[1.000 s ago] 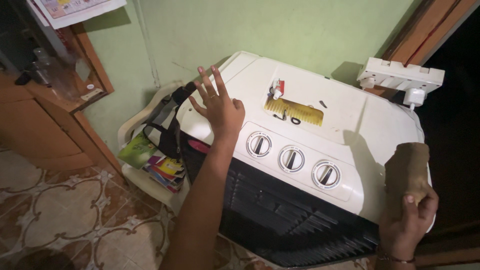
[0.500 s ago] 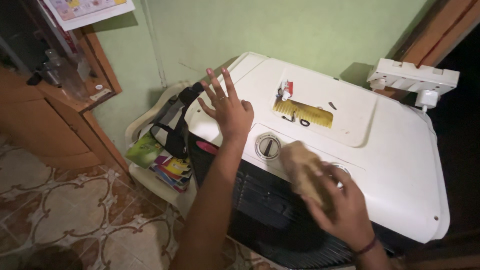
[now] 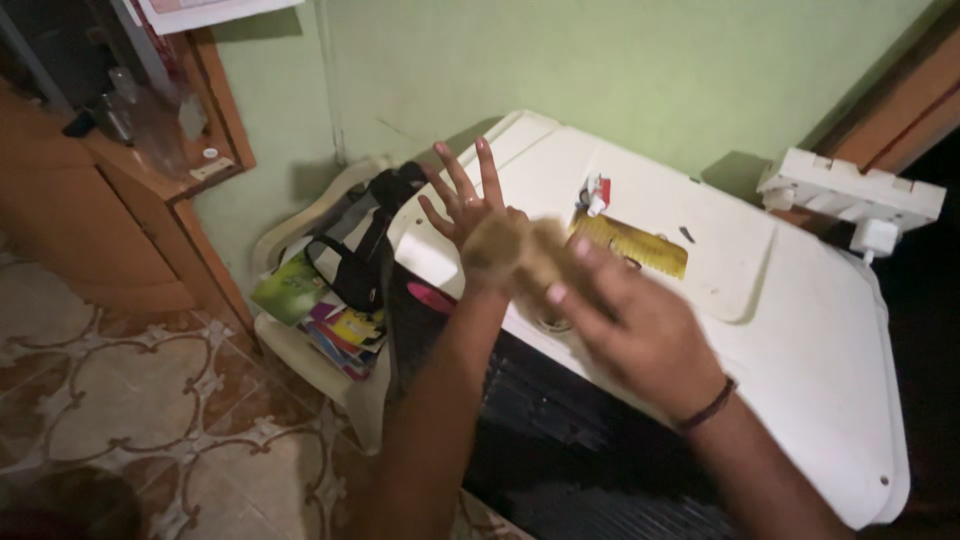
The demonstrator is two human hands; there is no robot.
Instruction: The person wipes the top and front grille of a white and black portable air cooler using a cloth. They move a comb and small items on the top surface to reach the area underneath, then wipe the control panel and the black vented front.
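My left hand rests with fingers spread on the top left corner of a white air cooler. My right hand is blurred with motion and holds a brown cloth against the cooler's front panel, just beside my left wrist. The cloth and hand cover the control knobs. On the cooler's recessed top lie a yellow comb and a small red and white tube.
A white plastic chair left of the cooler holds a black bag and colourful booklets. A wooden cabinet stands at the left. A white switch board with a plug hangs at the right. Patterned tiles cover the floor.
My right hand has swept the brown cloth from the cooler's right edge leftward across the knob panel up to my left wrist. My left hand stays on the corner.
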